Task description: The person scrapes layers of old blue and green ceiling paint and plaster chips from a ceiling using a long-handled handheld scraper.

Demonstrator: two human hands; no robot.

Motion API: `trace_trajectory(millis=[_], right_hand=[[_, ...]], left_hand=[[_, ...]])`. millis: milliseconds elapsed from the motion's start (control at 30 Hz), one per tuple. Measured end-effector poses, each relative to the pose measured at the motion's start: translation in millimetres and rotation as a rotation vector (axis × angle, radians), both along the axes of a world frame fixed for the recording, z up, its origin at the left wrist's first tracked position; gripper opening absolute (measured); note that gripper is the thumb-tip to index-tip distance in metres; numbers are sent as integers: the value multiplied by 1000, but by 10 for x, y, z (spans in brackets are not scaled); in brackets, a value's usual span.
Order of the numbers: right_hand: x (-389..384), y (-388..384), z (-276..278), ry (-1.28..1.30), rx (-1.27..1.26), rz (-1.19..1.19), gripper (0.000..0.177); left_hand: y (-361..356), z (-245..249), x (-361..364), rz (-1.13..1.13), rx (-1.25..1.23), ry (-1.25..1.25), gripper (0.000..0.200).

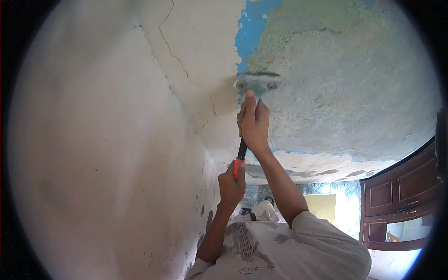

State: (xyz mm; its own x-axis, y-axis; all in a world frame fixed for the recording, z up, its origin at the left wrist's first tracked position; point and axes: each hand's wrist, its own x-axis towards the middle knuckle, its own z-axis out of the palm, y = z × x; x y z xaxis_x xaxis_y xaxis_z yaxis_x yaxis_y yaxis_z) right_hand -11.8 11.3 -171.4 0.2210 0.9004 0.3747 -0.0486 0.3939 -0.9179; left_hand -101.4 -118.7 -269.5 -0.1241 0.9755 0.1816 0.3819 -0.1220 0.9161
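Right hand (pixel 255 123): was closed around the upper handle of a broad scraper (pixel 258 83), thumb extended toward its head. Left hand (pixel 232 184): was wrapped around the lower, red-and-black end. Scraper: head lay at the foot of a blue paint strip (pixel 248 35), cream paint (pixel 200 51) to the left, mottled grey-green surface (pixel 345 84) to the right. Crack (pixel 168 44): ran through the cream. Wooden cabinet (pixel 380 193): stood at far right.
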Motion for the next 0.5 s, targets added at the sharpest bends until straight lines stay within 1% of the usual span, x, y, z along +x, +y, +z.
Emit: trace_trajectory(millis=[33, 67, 100, 167, 267, 333, 367, 400, 433, 467, 500], right_hand=[[11, 26, 54, 3, 39, 5, 54], [9, 30, -44, -31, 27, -28, 54], [-9, 14, -284, -63, 16, -61, 54], [-52, 31, -380, -74, 1, -89, 54], [-45, -18, -172, -28, -23, -28, 54], [-28, -38, 6, 31, -35, 45, 52], [-26, -35, -74, 5, -32, 3, 53], [-26, -39, -259, -20, -26, -39, 53], [-49, -76, -297, -41, -24, -82, 53], [-53, -82, -313, 11, -46, -62, 51], [-42, -42, -225, -10, -22, -49, 51]], left_hand=[[-11, -8, 3, -3, -11, 6, 36], [35, -8, 21, -4, -8, 9, 36], [-4, -177, 34, 13, 3, -9, 36], [-53, -272, 31, 22, -15, -8, 37], [19, -29, -15, 17, 6, -1, 37], [-34, -41, 6, 14, -7, -6, 37], [-1, -26, 22, 12, 1, -8, 37], [-43, -149, 32, 14, -26, -23, 37], [-49, -175, 24, 10, -6, -24, 37], [-44, -200, 23, 9, 13, -26, 37], [-59, -227, 36, 10, 24, -33, 37]])
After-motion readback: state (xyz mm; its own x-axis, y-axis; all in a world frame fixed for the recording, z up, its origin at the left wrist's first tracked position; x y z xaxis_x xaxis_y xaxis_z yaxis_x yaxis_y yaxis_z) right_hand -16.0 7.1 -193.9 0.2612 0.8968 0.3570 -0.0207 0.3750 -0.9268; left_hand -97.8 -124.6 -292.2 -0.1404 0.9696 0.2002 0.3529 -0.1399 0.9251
